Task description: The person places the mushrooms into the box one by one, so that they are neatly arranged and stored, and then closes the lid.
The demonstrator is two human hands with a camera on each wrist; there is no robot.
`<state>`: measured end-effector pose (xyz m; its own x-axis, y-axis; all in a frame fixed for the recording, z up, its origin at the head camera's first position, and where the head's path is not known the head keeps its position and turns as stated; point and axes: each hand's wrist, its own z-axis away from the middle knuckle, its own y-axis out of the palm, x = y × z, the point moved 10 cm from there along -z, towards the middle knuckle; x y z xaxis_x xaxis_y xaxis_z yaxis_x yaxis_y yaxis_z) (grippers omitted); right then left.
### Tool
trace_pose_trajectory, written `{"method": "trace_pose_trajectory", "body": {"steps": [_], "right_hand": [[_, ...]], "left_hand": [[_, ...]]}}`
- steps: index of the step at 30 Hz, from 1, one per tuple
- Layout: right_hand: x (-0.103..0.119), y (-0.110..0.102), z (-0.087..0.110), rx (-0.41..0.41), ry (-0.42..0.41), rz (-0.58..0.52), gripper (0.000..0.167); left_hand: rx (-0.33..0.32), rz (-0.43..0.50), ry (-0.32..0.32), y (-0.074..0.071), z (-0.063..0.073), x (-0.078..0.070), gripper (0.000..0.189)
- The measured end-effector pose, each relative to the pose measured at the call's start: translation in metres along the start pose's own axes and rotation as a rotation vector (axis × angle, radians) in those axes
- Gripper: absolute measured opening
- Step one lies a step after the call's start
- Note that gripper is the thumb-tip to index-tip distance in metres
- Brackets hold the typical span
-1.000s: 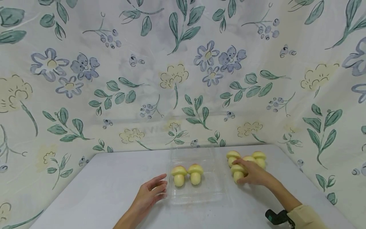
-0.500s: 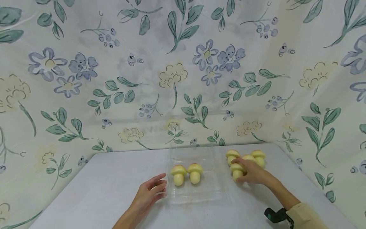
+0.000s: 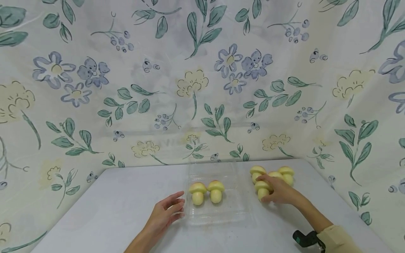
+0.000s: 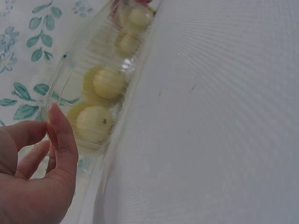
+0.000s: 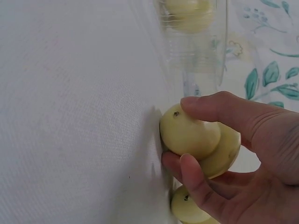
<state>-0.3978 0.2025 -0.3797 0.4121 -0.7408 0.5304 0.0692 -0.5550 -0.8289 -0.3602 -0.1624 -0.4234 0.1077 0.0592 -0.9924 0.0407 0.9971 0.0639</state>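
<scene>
From the head view, the big thing is left-right: the mushroom-shaped piece (image 3: pixel 262 192) being held sits on the right, and the clear plastic tray (image 3: pixel 235 202) is to its left with a strip of bare table (image 3: pixel 110 211) between them. Its long axis runs roughly near-far, stem toward the near side and cap away, same as the two mushroom pieces (image 3: pixel 216 196) in the tray. The right hand (image 3: pixel 281 191) is obviously the closer one, fingers wrapped on that piece from its right, with a few more pieces (image 3: pixel 286 172) bunched just beyond. The left hand (image 3: pixel 164 212) is way over past the tray's left edge, fingers loose and fairly spread, no piece in them. Left wrist view: those fingertips are right up at the tray wall, though I can't tell if they're actually touching, and the tray lies between that hand and the held piece. Right wrist view: the piece is pinched between digits on both sides, stem end facing near, the tray off to its left and another piece just to its right. Can't really tell if it's clear of the table.
</scene>
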Motion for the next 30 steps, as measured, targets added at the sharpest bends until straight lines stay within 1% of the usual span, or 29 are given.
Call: {"method": "trace_pose_trajectory", "body": {"steps": [5,8,12,15,22,26,30], "right_hand": [[0.001,-0.002,0.000,-0.003,-0.010,-0.017,0.063],[0.003,-0.004,-0.001,-0.013,-0.033,-0.025,0.062],[0.009,-0.008,-0.001,-0.034,-0.086,-0.030,0.062],[0.011,-0.008,-0.001,-0.032,-0.108,-0.030,0.062],[0.016,-0.009,0.000,-0.015,-0.131,-0.024,0.063],[0.019,-0.011,-0.001,-0.008,-0.132,-0.044,0.065],[0.022,-0.014,-0.003,0.004,-0.133,-0.068,0.068]], "left_hand": [[-0.005,0.002,-0.003,0.000,-0.001,0.001,0.051],[-0.008,-0.002,-0.004,0.000,-0.001,0.001,0.050],[-0.009,-0.003,-0.003,-0.001,0.000,0.001,0.051],[-0.009,-0.001,-0.004,-0.001,0.000,0.002,0.051],[-0.007,0.001,-0.007,-0.001,-0.001,0.003,0.052],[0.001,0.004,-0.004,0.000,-0.001,0.002,0.052],[-0.006,0.003,-0.006,0.000,-0.001,0.001,0.051]]}}
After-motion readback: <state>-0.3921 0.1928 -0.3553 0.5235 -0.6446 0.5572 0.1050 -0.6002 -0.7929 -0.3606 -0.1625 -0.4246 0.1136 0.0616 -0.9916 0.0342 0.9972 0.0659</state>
